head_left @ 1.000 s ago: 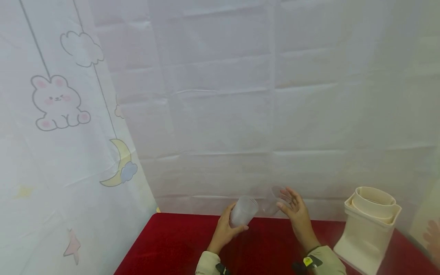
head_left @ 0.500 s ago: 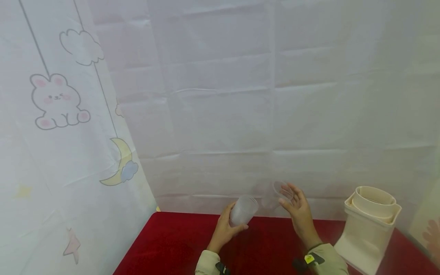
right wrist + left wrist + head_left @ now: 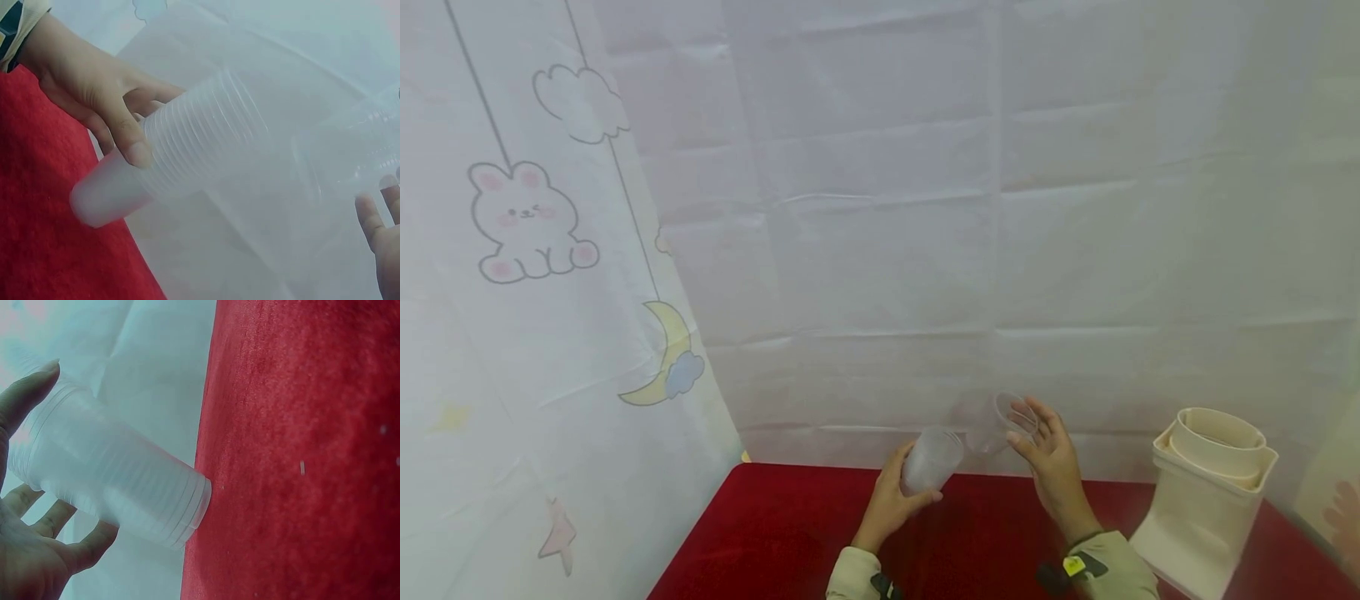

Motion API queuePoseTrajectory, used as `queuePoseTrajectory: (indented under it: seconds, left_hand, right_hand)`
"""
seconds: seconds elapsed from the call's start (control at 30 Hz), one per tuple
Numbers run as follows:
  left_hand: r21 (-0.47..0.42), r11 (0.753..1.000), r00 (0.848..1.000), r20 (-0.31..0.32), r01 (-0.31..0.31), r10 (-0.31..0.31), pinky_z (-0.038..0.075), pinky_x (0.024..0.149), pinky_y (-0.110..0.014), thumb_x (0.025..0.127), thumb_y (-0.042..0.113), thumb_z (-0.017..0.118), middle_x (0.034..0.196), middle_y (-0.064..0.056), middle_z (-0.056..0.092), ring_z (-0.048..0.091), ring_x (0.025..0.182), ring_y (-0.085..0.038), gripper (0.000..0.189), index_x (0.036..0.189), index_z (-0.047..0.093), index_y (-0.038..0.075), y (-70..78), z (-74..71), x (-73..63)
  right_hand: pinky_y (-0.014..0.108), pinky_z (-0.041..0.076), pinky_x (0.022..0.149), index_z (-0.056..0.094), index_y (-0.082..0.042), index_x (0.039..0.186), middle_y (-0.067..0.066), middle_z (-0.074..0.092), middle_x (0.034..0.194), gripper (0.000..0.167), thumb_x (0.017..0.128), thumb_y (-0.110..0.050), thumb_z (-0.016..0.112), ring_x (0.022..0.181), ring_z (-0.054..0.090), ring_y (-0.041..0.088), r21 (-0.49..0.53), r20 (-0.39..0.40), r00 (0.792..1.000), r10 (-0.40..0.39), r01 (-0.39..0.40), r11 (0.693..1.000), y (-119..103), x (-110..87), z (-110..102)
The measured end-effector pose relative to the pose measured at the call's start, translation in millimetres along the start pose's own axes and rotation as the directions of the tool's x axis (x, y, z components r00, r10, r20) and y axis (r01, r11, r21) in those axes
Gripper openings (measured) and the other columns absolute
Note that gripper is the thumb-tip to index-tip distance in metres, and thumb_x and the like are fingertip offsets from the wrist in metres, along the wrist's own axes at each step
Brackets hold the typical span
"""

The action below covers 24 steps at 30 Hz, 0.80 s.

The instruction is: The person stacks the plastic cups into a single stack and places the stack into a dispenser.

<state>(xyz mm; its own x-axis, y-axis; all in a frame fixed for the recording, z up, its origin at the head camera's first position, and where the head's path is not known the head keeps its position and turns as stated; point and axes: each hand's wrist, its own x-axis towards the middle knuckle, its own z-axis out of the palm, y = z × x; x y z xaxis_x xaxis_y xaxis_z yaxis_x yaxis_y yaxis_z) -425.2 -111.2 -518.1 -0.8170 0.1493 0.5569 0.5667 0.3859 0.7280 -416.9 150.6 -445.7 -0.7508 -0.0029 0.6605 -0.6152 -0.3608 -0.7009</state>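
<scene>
A stack of clear plastic cups point(image 3: 934, 461) tilts above the table in my left hand point(image 3: 887, 506). In the left wrist view, the thumb lies along one side of the stacked cups point(image 3: 119, 462) and the fingers along the other. My right hand point(image 3: 1058, 471) holds a clear plastic cup point(image 3: 987, 427) by its rim end, thumb and fingers around it. That cup point(image 3: 340, 159) is see-through and faint, apart from the open end of the stack in the right wrist view. Whether it is a single cup is hard to tell.
A cream plastic holder point(image 3: 1195, 517) with a round ring on top stands on the table at the right. Red cloth point(image 3: 775, 533) covers the table. Behind it hangs a pale creased sheet point(image 3: 880, 250), and a printed one point(image 3: 572, 350) hangs on the left.
My right hand has shifted slightly up and right, and the cup in it has changed its tilt a little. The left hand and the stack stay almost still.
</scene>
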Motion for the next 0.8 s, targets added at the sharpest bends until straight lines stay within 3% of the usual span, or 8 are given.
queuePoseTrajectory:
  seconds: [0.53, 0.8]
  left_hand:
    - [0.036, 0.999, 1.0, 0.0, -0.009, 0.009, 0.046, 0.082, -0.038, 0.077, 0.029, 0.088, 0.135, -0.004, 0.055, 0.055, 0.111, -0.022, 0.084, 0.148, 0.043, 0.026, -5.1, -0.1, -1.2]
    - [0.041, 0.999, 1.0, 0.0, -0.01, 0.01, 0.047, 0.081, -0.039, 0.077, 0.025, 0.087, 0.135, -0.005, 0.055, 0.055, 0.111, -0.023, 0.084, 0.149, 0.043, 0.027, -5.4, 0.5, -0.9]
  right_hand:
    - [0.026, 0.048, 0.096, 0.025, 0.01, 0.148, 0.026, 0.041, 0.144, 0.063, 0.093, 0.015, 0.054, 0.131, 0.045, 0.033, 0.029, 0.024, 1.0, 0.009, -0.009, 1.0, 3, 2.0, 12]
    - [0.026, 0.047, 0.098, 0.024, 0.008, 0.149, 0.023, 0.042, 0.145, 0.062, 0.094, 0.014, 0.053, 0.13, 0.049, 0.024, 0.051, 0.054, 0.999, -0.002, -0.001, 0.999, 4, 2.8, 17]
